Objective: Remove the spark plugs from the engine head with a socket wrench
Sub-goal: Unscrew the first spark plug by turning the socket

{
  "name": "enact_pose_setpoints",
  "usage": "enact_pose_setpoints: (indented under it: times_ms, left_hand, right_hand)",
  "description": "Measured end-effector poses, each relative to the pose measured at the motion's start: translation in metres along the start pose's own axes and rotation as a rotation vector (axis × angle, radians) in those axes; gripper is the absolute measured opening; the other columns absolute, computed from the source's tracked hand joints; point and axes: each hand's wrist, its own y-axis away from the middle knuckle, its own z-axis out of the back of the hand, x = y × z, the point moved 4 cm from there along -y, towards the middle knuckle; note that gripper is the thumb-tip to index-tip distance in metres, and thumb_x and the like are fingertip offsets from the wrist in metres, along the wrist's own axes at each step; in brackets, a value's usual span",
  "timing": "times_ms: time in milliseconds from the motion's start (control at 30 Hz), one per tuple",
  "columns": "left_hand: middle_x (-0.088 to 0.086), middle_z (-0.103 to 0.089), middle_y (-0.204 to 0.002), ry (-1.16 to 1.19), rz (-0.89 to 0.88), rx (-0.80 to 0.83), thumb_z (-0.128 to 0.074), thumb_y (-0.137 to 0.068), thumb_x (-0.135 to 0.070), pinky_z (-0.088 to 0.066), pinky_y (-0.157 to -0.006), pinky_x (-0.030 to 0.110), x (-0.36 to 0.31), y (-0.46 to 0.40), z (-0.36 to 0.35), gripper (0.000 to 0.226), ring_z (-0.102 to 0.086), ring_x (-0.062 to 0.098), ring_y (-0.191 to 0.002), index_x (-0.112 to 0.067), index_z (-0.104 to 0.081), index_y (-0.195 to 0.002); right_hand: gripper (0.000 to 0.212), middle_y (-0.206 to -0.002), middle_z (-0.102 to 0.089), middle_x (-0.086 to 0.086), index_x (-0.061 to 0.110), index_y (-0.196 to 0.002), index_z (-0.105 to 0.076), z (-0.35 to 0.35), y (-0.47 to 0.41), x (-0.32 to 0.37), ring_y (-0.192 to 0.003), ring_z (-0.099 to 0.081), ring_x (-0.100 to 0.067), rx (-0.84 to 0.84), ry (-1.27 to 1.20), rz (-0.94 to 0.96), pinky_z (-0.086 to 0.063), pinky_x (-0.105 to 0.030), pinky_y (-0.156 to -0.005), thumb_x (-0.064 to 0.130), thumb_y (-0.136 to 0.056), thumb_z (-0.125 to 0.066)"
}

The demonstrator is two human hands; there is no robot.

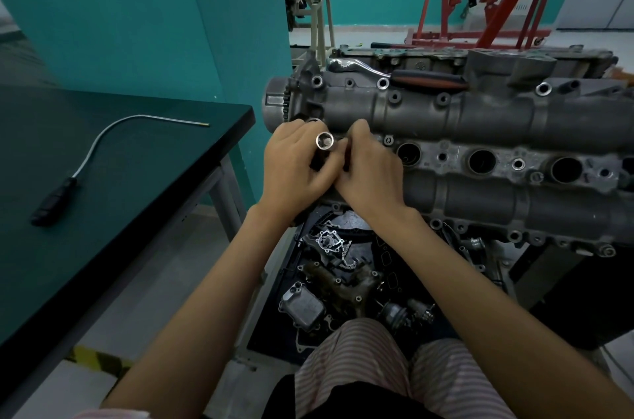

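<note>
Both hands meet at the engine head's (480,120) left end: the left hand (291,164) grips a socket (324,140), the right hand (368,168) apparently pinches something hidden beside it. Right of them along the head, three plug wells (482,161) gape unobstructed; the tabletop (137,158) edge lies just left. No writing is legible.

Grey cast-metal engine head (480,130) right of dark flat-topped workbench (103,178); flexible-shaft pickup tool with black handle (79,171) on bench; chrome ratchet wrench with black-and-red grip (404,75) on head's far side; loose engine parts (343,274) on floor below head
</note>
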Motion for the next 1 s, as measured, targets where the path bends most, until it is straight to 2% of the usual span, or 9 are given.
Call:
enact_pose_setpoints:
  times_ms: [100, 233, 400, 533, 633, 700, 867, 933, 1000]
  left_hand:
    - [0.008, -0.041, -0.045, -0.001, 0.035, -0.049, -0.059, -0.086, -0.018, -0.032, -0.052, 0.034, 0.0021, -0.0001, 0.0000, 0.042, -0.039, 0.023, -0.046, 0.003, -0.050, -0.050]
    - [0.006, -0.038, -0.045, 0.022, 0.013, -0.035, -0.062, -0.084, -0.018, -0.031, -0.053, 0.031, 0.0035, 0.0016, -0.0003, 0.043, -0.035, 0.018, -0.050, 0.002, -0.048, -0.048]
    - [0.003, -0.043, -0.055, 0.026, 0.013, 0.016, -0.053, -0.084, -0.025, -0.030, -0.058, 0.028, 0.0006, 0.0014, -0.0003, 0.032, -0.037, 0.016, -0.055, -0.005, -0.045, -0.060]
    - [-0.003, -0.029, -0.053, -0.030, -0.004, -0.055, -0.055, -0.087, -0.024, -0.023, -0.056, 0.023, -0.0008, -0.0008, -0.0008, 0.041, -0.026, 0.010, -0.054, -0.013, -0.032, -0.055]
    - [0.005, -0.029, -0.046, -0.021, -0.022, -0.082, -0.060, -0.087, -0.029, -0.022, -0.056, 0.022, 0.0011, 0.0002, -0.0016, 0.052, -0.026, 0.013, -0.052, -0.007, -0.035, -0.046]
    - [0.004, -0.032, -0.049, 0.001, -0.022, -0.048, -0.059, -0.086, -0.028, -0.023, -0.057, 0.024, 0.0018, 0.0012, -0.0010, 0.048, -0.028, 0.014, -0.053, -0.006, -0.038, -0.049]
    - [0.006, -0.048, -0.057, 0.013, -0.010, 0.034, -0.051, -0.083, -0.021, -0.032, -0.057, 0.032, 0.0000, -0.0003, 0.0003, 0.028, -0.042, 0.021, -0.055, -0.002, -0.050, -0.062]
    - [0.007, -0.047, -0.053, 0.001, 0.016, 0.010, -0.054, -0.084, -0.019, -0.033, -0.055, 0.034, 0.0012, -0.0002, -0.0002, 0.033, -0.042, 0.022, -0.051, 0.000, -0.050, -0.057]
    - [0.008, -0.043, -0.046, 0.011, 0.031, -0.032, -0.060, -0.085, -0.018, -0.033, -0.052, 0.034, 0.0030, 0.0007, -0.0005, 0.042, -0.039, 0.022, -0.047, 0.002, -0.050, -0.050]
  right_hand:
    - [0.026, -0.066, -0.046, 0.004, 0.015, -0.082, -0.032, -0.0003, -0.0008, 0.0001, -0.064, -0.058, -0.029, 0.002, 0.037, -0.029, -0.025, -0.027, -0.054, 0.028, -0.085, -0.054]
    - [0.020, -0.070, -0.063, -0.007, 0.016, -0.074, -0.044, -0.0023, -0.0005, -0.0038, -0.072, -0.061, -0.031, 0.017, 0.099, -0.034, -0.024, -0.027, -0.056, 0.030, -0.084, -0.054]
    - [0.023, -0.068, -0.061, -0.011, 0.015, -0.075, -0.034, -0.0016, 0.0007, -0.0004, -0.063, -0.058, -0.034, -0.004, 0.056, 0.021, -0.024, -0.028, -0.054, 0.023, -0.086, -0.053]
    - [0.027, -0.068, -0.060, -0.008, 0.015, -0.083, -0.031, -0.0004, 0.0000, 0.0041, -0.059, -0.060, -0.031, -0.038, 0.050, 0.030, -0.028, -0.026, -0.049, 0.026, -0.086, -0.055]
    - [0.021, -0.073, -0.065, -0.008, 0.015, -0.079, -0.044, -0.0028, 0.0001, -0.0005, -0.068, -0.062, -0.030, 0.008, 0.142, 0.005, -0.028, -0.027, -0.054, 0.033, -0.083, -0.056]
    - [0.020, -0.072, -0.065, -0.010, 0.013, -0.075, -0.052, -0.0023, 0.0004, -0.0027, -0.071, -0.061, -0.032, 0.013, 0.143, -0.008, -0.026, -0.027, -0.056, 0.031, -0.084, -0.055]
    - [0.025, -0.067, -0.049, 0.001, 0.015, -0.082, -0.033, 0.0009, 0.0011, 0.0013, -0.062, -0.057, -0.028, 0.007, 0.028, -0.007, -0.024, -0.027, -0.051, 0.025, -0.085, -0.056]
    - [0.025, -0.067, -0.045, 0.004, 0.015, -0.084, -0.032, 0.0032, 0.0008, 0.0033, -0.060, -0.058, -0.027, -0.014, 0.005, -0.012, -0.021, -0.026, -0.046, 0.026, -0.086, -0.054]
    - [0.026, -0.066, -0.052, 0.000, 0.014, -0.082, -0.036, 0.0032, 0.0003, 0.0026, -0.064, -0.060, -0.029, -0.006, 0.036, -0.023, -0.023, -0.026, -0.050, 0.031, -0.085, -0.055]
